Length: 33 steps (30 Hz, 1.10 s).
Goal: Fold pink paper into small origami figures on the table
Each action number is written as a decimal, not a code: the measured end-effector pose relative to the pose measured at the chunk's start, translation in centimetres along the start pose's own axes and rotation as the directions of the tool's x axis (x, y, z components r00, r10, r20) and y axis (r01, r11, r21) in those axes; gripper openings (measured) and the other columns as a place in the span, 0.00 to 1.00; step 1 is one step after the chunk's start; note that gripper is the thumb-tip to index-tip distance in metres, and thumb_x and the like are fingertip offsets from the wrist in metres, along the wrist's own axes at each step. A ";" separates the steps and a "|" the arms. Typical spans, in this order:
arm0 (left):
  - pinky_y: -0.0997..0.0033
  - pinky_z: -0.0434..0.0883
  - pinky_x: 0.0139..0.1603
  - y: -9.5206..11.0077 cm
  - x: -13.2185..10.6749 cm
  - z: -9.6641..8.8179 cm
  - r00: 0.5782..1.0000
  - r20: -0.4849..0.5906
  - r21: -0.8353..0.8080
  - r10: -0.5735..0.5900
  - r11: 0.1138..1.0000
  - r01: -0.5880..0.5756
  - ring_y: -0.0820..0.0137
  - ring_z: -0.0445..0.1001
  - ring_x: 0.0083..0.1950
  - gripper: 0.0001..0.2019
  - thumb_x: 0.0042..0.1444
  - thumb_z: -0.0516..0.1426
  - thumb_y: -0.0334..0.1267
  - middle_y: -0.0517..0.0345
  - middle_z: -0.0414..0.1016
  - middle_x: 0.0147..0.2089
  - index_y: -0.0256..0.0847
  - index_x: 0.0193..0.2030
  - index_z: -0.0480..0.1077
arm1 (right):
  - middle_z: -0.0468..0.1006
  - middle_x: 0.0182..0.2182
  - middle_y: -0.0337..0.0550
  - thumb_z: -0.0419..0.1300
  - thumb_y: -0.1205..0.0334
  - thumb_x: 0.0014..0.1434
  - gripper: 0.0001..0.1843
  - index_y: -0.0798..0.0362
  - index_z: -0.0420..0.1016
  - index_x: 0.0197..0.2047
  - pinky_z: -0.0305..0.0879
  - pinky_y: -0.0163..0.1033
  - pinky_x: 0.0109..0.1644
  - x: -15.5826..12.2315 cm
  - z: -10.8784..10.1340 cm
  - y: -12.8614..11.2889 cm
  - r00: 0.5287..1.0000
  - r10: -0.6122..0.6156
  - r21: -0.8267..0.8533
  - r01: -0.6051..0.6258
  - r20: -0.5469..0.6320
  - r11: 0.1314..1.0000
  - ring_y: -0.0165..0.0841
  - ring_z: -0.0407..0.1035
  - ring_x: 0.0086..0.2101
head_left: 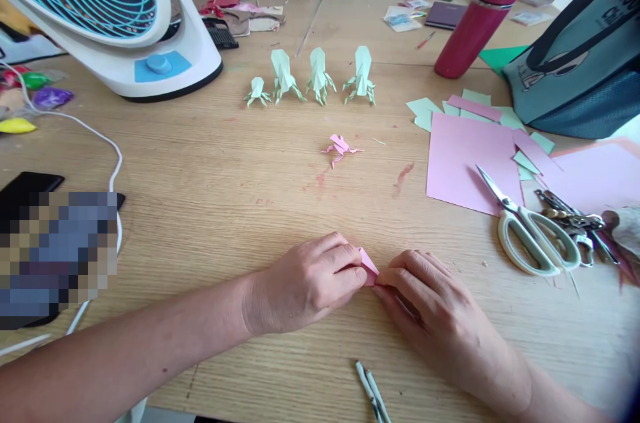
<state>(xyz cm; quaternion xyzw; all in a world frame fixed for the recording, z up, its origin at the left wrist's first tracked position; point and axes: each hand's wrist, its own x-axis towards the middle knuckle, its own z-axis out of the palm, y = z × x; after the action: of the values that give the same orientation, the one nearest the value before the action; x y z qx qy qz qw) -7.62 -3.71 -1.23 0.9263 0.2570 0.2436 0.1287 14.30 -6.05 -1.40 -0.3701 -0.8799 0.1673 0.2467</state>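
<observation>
A small folded piece of pink paper (369,264) lies on the wooden table (210,169) near the front edge. My left hand (310,279) pinches its left side, fingers curled together. Pressing on its right side is my right hand (425,289), fingers closed over the paper. Most of the paper is hidden under the fingers. A finished pink origami figure (341,147) lies further back at the middle. Behind it stands a row of several pale green origami figures (315,79).
Pink and green paper sheets (465,149) and scissors (530,236) lie at the right, with keys (570,216) and a grey bag (580,69). A red bottle (480,19) stands behind. A fan (115,16), white cable (113,163) and phone (30,186) occupy the left. A pen (373,396) lies near the front.
</observation>
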 end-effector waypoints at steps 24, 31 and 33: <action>0.71 0.72 0.45 0.0 0.2 0.2 0.993 0.031 -0.060 -0.117 0.991 0.119 0.71 0.72 0.41 0.06 0.64 0.54 0.27 0.54 0.75 0.40 0.35 0.41 0.73 | 0.70 0.31 0.41 0.53 0.73 0.65 0.09 0.52 0.71 0.38 0.55 0.41 0.37 0.2 0.2 0.3 0.986 0.119 0.085 -0.129 0.116 0.988 0.33 0.63 0.32; 0.68 0.76 0.51 -0.2 -0.5 -0.4 0.997 -0.004 0.072 0.083 0.994 -0.083 0.66 0.76 0.48 0.08 0.63 0.55 0.26 0.46 0.79 0.47 0.29 0.45 0.74 | 0.71 0.31 0.42 0.53 0.74 0.65 0.11 0.52 0.74 0.41 0.56 0.40 0.35 0.3 -0.3 0.4 0.997 0.050 0.086 -0.056 0.066 0.995 0.32 0.63 0.30; 0.67 0.74 0.59 -0.2 -0.8 -0.8 0.986 0.016 0.149 0.167 0.975 -0.168 0.63 0.75 0.54 0.09 0.63 0.54 0.25 0.41 0.78 0.50 0.24 0.47 0.74 | 0.71 0.31 0.42 0.53 0.73 0.65 0.10 0.53 0.74 0.40 0.57 0.39 0.35 0.3 -0.4 0.5 0.997 0.029 0.085 -0.035 0.070 0.996 0.32 0.63 0.31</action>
<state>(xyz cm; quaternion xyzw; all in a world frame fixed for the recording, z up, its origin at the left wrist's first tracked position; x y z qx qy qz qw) -8.75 -3.94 -0.91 0.9521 0.1953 0.2322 0.0383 14.66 -5.48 -1.24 -0.3670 -0.8737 0.2217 0.2296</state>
